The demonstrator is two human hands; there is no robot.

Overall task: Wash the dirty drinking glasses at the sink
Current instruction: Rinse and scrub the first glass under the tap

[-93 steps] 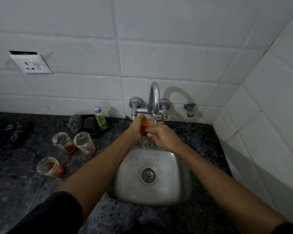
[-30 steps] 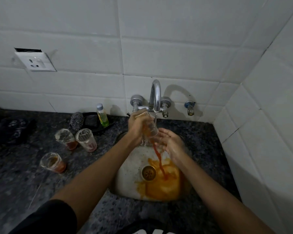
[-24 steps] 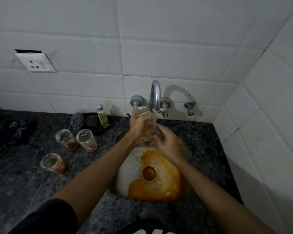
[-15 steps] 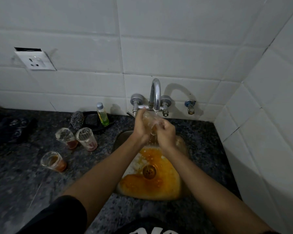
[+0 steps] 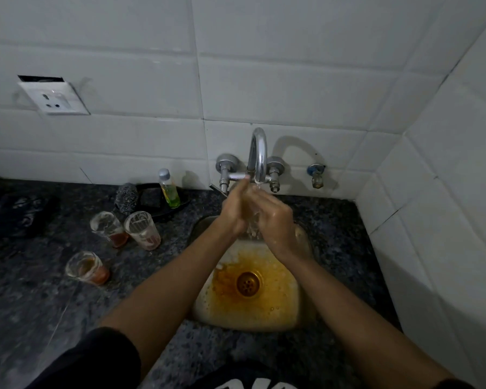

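Note:
Under the running tap [image 5: 258,155], my left hand [image 5: 234,209] and my right hand [image 5: 274,217] both grip one clear drinking glass [image 5: 251,217], which is mostly hidden between them. Water runs over the glass. Orange liquid pools around the drain in the steel sink [image 5: 303,240]. Three dirty glasses stand on the counter to the left: one with orange dregs [image 5: 108,228], one with pinkish residue [image 5: 142,230], and a nearer one with orange dregs [image 5: 86,268].
A small bottle of green liquid [image 5: 169,188], a steel scrubber [image 5: 127,197] and a black dish [image 5: 157,199] sit behind the glasses. A dark object [image 5: 17,214] lies at far left. A wall socket [image 5: 55,98] is above the counter. Tiled walls close in behind and right.
The orange liquid was poured out of the glass into the sink and has spread around the drain. My right hand came back onto the glass under the tap.

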